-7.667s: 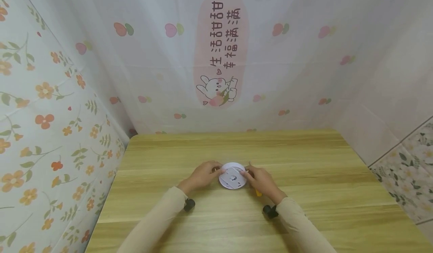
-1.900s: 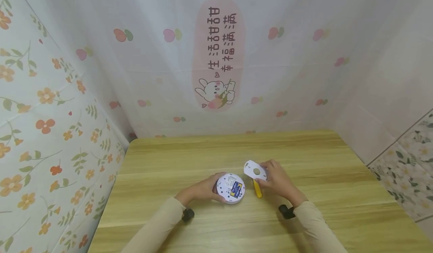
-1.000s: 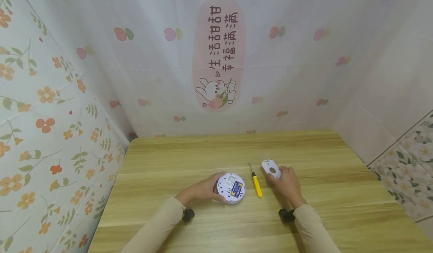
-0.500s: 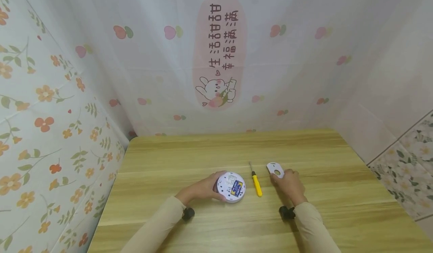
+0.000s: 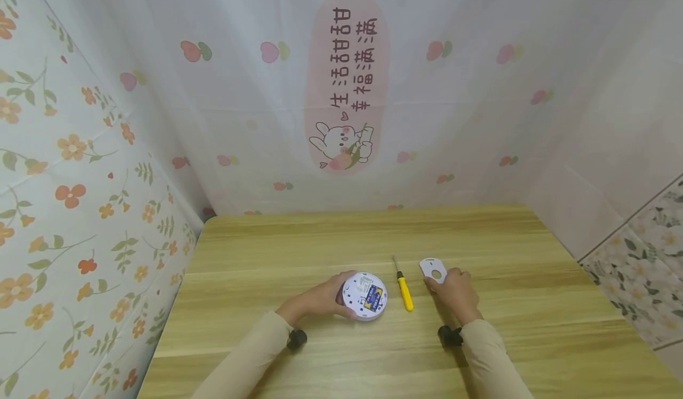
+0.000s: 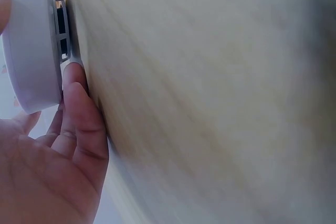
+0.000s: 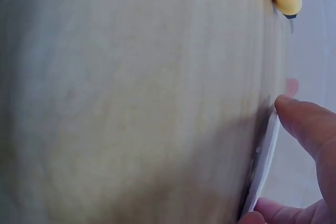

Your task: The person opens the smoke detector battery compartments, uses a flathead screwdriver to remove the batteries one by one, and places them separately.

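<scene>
My left hand grips the side of a round white smoke detector, back upward. A blue and yellow battery sits in that back. The left wrist view shows the smoke detector from its edge, a vented part toward the table and my curled fingers under its rim. To the right, my right hand pinches a flat white mounting plate with a round hole. In the right wrist view the plate lies almost flat to the table, between thumb and fingers.
A screwdriver with a yellow handle lies between the two hands, its tip toward the back. The wooden table runs back to a printed curtain. A floral curtain hangs at the left.
The mounting plate came off the smoke detector's back, baring the battery. My right hand carried it right, past the screwdriver, and lowered it to the table. Over the last half second little has moved.
</scene>
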Demonstrator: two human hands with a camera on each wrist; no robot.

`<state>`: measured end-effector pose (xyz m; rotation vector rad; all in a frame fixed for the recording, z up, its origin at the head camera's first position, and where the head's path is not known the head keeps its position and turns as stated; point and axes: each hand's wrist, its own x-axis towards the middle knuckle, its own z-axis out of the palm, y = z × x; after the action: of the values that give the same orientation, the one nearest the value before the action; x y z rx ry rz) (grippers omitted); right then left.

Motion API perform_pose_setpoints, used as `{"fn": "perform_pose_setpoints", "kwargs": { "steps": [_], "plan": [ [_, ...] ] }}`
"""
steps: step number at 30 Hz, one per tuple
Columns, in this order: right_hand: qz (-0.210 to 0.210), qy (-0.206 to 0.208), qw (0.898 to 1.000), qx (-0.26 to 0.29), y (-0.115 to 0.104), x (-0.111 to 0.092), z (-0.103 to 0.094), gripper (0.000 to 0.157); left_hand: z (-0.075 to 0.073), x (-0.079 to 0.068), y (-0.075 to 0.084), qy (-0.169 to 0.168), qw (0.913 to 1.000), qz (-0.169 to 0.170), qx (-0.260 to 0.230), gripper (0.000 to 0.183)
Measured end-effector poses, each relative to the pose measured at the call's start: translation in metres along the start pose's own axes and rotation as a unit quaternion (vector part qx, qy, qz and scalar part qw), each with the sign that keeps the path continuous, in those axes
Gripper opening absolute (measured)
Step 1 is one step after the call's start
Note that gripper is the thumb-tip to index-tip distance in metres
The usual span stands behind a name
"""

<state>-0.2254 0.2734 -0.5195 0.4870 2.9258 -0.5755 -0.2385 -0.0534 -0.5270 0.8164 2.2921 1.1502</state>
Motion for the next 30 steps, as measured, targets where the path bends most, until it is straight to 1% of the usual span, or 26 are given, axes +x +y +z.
{"fn": "perform_pose_setpoints", "kwargs": {
  "steps": [4, 8, 13, 17, 20, 25, 30],
  "plan": [
    [-0.002, -0.009, 1.0, 0.01, 0.0, -0.001, -0.003, 0.077, 0.0, -0.001, 0.0, 0.002, 0.9999, -0.01, 0.01, 0.1],
    [-0.001, -0.017, 1.0, 0.025, 0.002, -0.003, -0.005, 0.078, 0.001, -0.002, -0.001, 0.003, 0.9998, -0.011, 0.014, 0.1],
    [-0.011, -0.005, 0.999, 0.043, 0.004, -0.003, -0.006, 0.073, 0.001, -0.002, -0.002, 0.007, 0.9998, -0.012, 0.016, 0.1],
    [-0.024, 0.005, 0.998, 0.06, 0.003, -0.003, -0.009, 0.075, 0.002, -0.002, -0.002, 0.009, 0.9996, -0.017, 0.019, 0.1],
    [-0.037, 0.009, 0.997, 0.073, -0.001, -0.005, -0.012, 0.075, 0.002, -0.002, -0.002, 0.009, 0.9996, -0.019, 0.018, 0.1],
    [-0.071, 0.017, 0.994, 0.086, -0.011, -0.01, -0.018, 0.071, 0.002, -0.002, -0.002, 0.007, 0.9995, -0.023, 0.019, 0.101],
    [-0.073, 0.009, 0.991, 0.11, -0.023, -0.012, -0.021, 0.069, 0.002, -0.002, -0.002, 0.005, 0.9995, -0.024, 0.021, 0.101]
  ]
}}
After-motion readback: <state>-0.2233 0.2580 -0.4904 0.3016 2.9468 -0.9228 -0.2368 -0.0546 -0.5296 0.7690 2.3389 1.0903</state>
